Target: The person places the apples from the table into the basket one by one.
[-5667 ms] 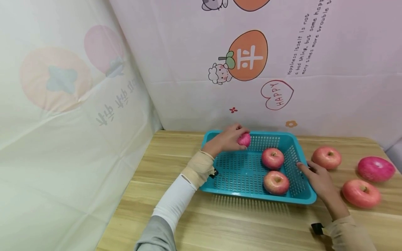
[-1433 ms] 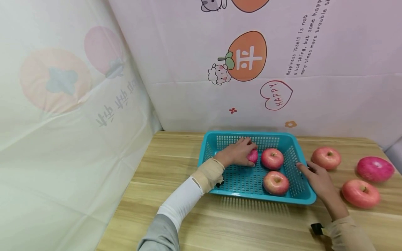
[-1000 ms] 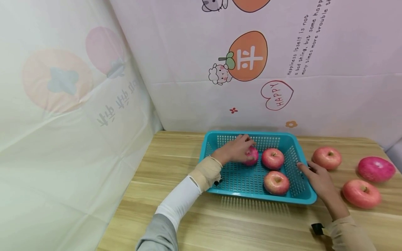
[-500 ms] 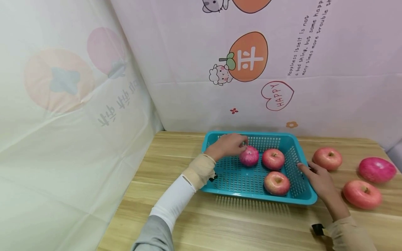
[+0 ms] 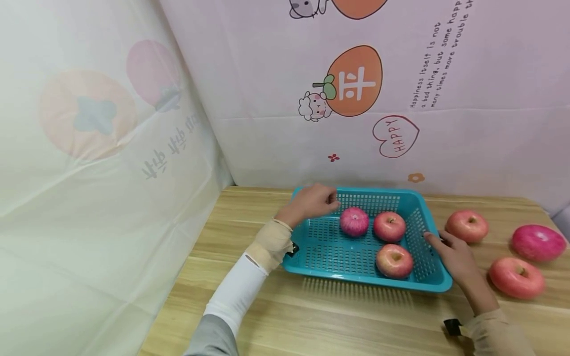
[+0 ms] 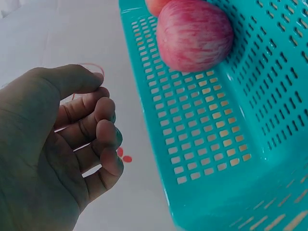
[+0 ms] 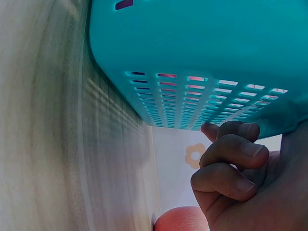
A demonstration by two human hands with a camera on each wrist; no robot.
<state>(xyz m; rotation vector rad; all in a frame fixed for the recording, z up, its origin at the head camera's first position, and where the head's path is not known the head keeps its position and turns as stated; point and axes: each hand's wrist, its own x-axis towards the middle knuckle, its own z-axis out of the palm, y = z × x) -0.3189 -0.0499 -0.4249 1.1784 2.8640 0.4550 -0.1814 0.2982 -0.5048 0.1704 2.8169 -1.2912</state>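
In the head view my left hand (image 5: 313, 201) hovers over the back left of the teal basket (image 5: 356, 278). Its fingers curl loosely around nothing; the left wrist view shows the bare palm (image 6: 57, 139) beside the basket wall. A deep-pink streaked apple (image 5: 354, 222) lies on the basket floor, right of that hand. Beside it sit a red apple (image 5: 389, 226) and, nearer me, a paler apple (image 5: 394, 260). My right hand (image 5: 458, 259) grips the basket's right rim, thumb over the edge and fingers bent on the outside (image 7: 231, 161).
Right of the basket, a red apple (image 5: 467, 226), a bright pink fruit (image 5: 539, 243) and another red apple (image 5: 517, 278) lie on the wooden table (image 5: 311, 321). A printed cloth (image 5: 267, 148) hangs behind the table, and a pale one (image 5: 102, 222) hangs at the left.
My left hand has set the deep-pink apple down beside the red one, let go, and drawn back to the left. The right hand has stayed on the basket rim.
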